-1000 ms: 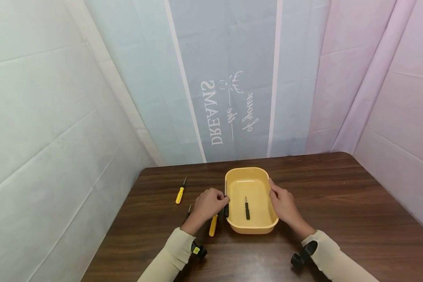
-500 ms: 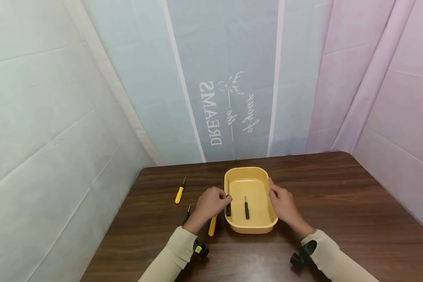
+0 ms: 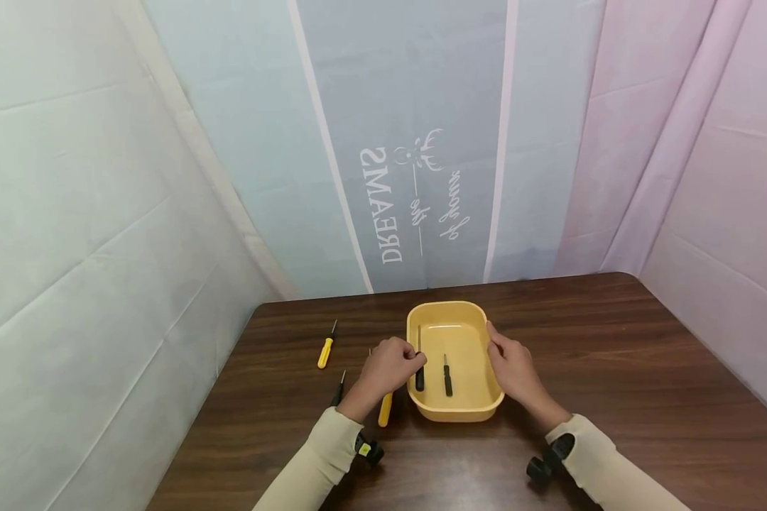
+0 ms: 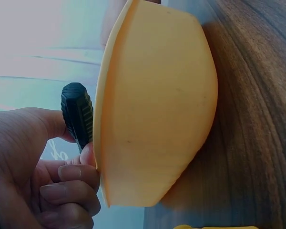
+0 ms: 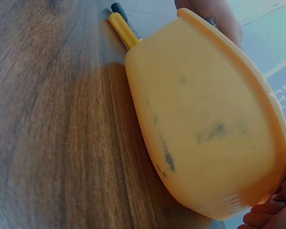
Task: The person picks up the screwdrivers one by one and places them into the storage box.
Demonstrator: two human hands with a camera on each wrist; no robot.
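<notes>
Head view: we are holding a black screwdriver point(image 3: 419, 377) in our left hand point(image 3: 383, 369), its grip pinching the handle just inside the yellow tub point(image 3: 455, 413) on the counter point(image 3: 613, 369); our right hand point(image 3: 513, 369) is resting relaxed against the rim. We are judging it best to lower it flat beside the other screwdriver point(image 3: 447, 380).

Black screwdriver point(image 3: 419, 375) seemingly inside basin point(image 3: 455, 412).
</notes>
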